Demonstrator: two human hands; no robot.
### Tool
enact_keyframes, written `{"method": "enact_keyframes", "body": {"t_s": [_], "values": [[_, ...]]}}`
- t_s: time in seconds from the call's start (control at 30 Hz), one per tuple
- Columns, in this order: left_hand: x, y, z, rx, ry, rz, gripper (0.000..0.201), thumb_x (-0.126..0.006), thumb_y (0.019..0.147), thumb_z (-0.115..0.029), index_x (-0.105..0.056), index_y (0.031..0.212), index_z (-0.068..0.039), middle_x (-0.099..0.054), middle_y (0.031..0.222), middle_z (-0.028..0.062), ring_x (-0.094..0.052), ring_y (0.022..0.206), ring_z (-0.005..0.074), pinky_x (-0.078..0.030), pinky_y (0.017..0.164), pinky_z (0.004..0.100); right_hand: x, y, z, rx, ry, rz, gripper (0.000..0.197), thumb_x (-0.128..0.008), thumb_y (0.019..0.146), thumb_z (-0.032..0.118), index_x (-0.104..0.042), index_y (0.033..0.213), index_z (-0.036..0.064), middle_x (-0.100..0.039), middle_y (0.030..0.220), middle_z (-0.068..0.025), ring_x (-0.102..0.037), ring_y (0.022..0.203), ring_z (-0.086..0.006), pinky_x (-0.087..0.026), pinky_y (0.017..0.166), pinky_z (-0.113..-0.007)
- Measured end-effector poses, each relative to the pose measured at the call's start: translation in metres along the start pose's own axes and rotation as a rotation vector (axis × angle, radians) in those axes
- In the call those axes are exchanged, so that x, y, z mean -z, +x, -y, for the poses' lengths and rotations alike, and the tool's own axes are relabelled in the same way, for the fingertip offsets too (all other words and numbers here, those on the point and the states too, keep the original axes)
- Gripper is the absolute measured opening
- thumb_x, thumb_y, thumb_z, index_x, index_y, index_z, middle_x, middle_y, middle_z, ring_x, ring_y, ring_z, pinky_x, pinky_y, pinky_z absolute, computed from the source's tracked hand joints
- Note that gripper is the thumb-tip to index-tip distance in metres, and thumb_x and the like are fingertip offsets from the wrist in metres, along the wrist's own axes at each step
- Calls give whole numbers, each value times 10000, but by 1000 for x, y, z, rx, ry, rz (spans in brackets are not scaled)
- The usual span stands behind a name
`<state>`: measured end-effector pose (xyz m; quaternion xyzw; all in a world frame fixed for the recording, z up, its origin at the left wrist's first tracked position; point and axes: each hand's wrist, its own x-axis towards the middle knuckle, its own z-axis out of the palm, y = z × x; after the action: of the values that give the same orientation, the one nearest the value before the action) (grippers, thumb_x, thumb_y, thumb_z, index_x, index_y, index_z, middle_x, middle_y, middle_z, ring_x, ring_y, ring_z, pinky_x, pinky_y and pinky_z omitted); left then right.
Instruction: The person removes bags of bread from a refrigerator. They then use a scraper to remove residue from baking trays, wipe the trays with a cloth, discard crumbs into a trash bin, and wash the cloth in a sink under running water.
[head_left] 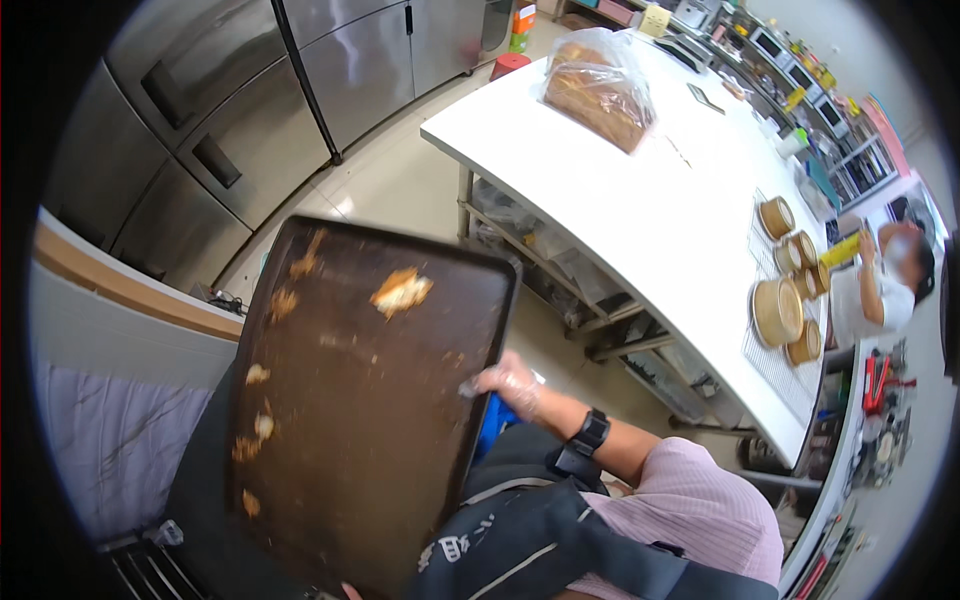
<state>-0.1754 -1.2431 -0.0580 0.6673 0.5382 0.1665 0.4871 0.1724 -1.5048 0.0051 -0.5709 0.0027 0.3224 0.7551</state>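
Observation:
A large dark baking tray (370, 420) is held up in front of me, tilted, its inner face towards me. Browned, flaky baked scraps (402, 293) and pale crumbs stick to it, mostly along the left side and near the far edge. My right hand (512, 385), in a clear plastic glove, grips the tray's right rim, the thumb on the near side. At the very bottom of the view only a fingertip of my left hand (351, 592) shows at the tray's near rim; the rest of that hand is out of sight.
A white worktable (560, 190) carries a bagged loaf (603, 92) and, on wire racks, several round cakes (777, 311). Steel refrigerators (240, 120) line the left. A person (880, 285) stands beyond the table's right side. A curved counter (140, 280) is close at left.

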Motion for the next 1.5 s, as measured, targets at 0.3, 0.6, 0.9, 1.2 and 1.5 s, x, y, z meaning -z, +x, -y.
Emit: {"method": "enact_keyframes", "body": {"t_s": [0.3, 0.6, 0.9, 1.2, 1.5], "values": [[-193, 11, -181, -152, -218, 181, 297, -523, 877, -182, -537, 1037, 67, -583, 1008, 80, -525, 880, 145, -417, 796, 276, 158, 56, 166, 411, 59, -505, 108, -523, 682, 87, -567, 623, 10, -583, 662, -92, -553, 645, -193, -473, 666, -285], [-307, 115, -241, -87, -439, 469, 184, -558, 853, -155, -586, 876, 25, -565, 781, -6, -486, 710, 65, -402, 642, 217, 190, 98, 220, 628, -7, -645, 125, -516, 624, 112, -543, 579, -1, -540, 587, -62, -526, 520, -177, -457, 577, -263], [-329, 157, -272, -225, -295, 491, 227, -588, 821, -118, -582, 967, 56, -603, 896, 34, -524, 788, 105, -424, 734, 246, 216, 159, 202, 629, 161, -615, 107, -510, 601, 84, -550, 635, -9, -554, 647, -72, -548, 562, -180, -464, 561, -259], [-339, 122, -264, -309, -157, 324, 299, -588, 820, -125, -540, 1018, 94, -592, 979, 109, -548, 825, 161, -432, 752, 270, 267, 189, 172, 532, 297, -402, 148, -542, 629, 58, -578, 710, -60, -579, 670, -89, -547, 581, -153, -444, 568, -246], [-339, 123, -245, -461, 117, 250, 416, -597, 822, -242, -535, 1027, 115, -590, 972, 148, -533, 842, 180, -423, 761, 296, 278, 195, 127, 621, 188, -428, 257, -557, 631, 138, -592, 755, -84, -598, 692, -111, -544, 637, -162, -429, 604, -279]]}}
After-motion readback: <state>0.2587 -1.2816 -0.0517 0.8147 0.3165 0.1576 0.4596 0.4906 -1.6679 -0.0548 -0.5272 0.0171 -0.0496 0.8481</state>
